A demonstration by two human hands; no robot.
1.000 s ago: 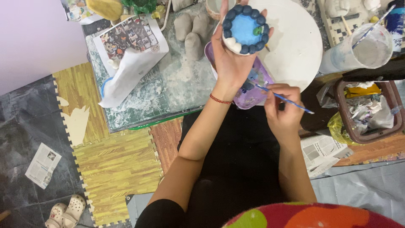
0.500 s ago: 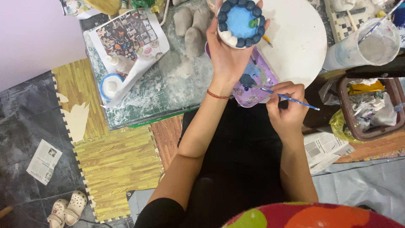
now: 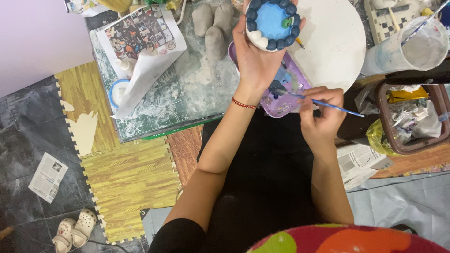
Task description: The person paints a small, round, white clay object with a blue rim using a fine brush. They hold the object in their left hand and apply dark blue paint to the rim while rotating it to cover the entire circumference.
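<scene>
The small round clay dish [image 3: 273, 22] sits upright in the left hand [image 3: 255, 61], whose fingers are wrapped around its underside and wall; its floor is painted light blue, its rim is a ring of beads, most of them dark blue, a few at the lower left still white, with one green dab on the right side. Just below that hand, the right hand [image 3: 323, 110] is pinched shut on a thin blue paintbrush [image 3: 318, 101], bristle end pointing left and resting on or just over the purple palette [image 3: 286, 89] that lies between the two hands, smeared with blue and dark paint.

Judging from this, the step in hand is loading the brush with colour between strokes on the beaded rim. The next move would call for lifting the loaded tip up to the unpainted white beads and for tilting the dish so that they face the brush, taking care not to touch the light blue floor.

Beyond the dish, to the right of the left hand, lies a large round white board [image 3: 335, 42]; further right stands a clear cup of cloudy water [image 3: 412, 49], and below it a brown basket [image 3: 408, 117] of crumpled scraps. To the left of the left hand, grey clay lumps [image 3: 213, 26] lie on the dusty table [image 3: 187, 89].
</scene>
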